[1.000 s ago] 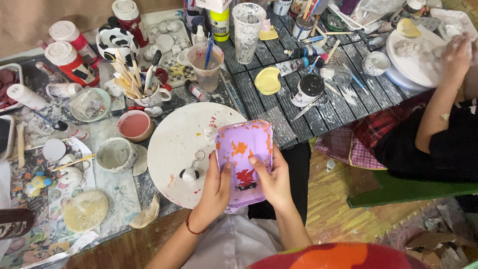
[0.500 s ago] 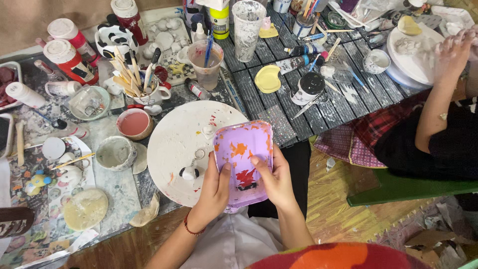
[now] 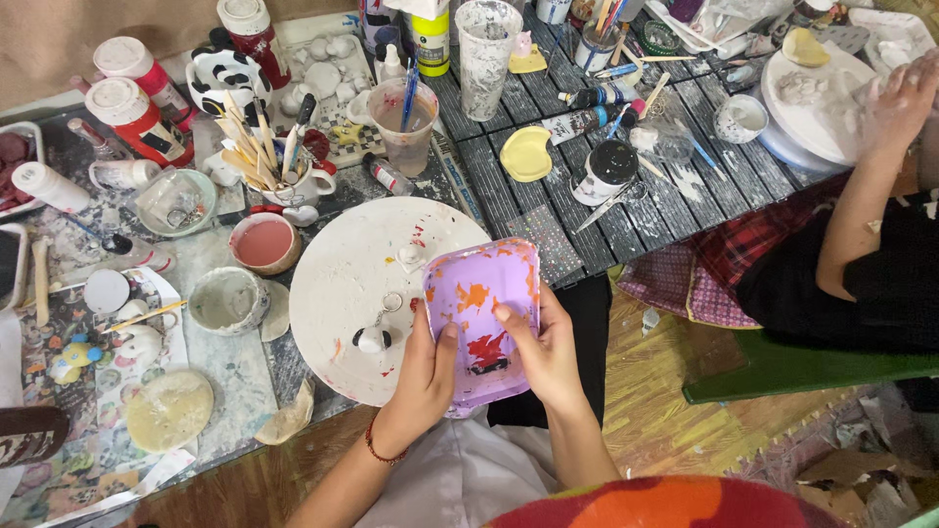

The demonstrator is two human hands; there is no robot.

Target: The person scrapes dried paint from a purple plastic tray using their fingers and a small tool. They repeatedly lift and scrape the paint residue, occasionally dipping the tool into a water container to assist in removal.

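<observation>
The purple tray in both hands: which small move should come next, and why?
Probably lower the purple tray onto the round white board. The left hand and right hand both grip it, thumbs on the painted inside, so no hand is free.

The white disc [image 3: 352,279] offers bare room at its upper left. Left of it a pink bowl [image 3: 262,242] and grey cup [image 3: 227,300] block the way; behind stand a brush mug [image 3: 293,181] and water cup [image 3: 404,115] (tall ones). Right, the slatted worktop [image 3: 675,186] is crowded with tubes.
</observation>
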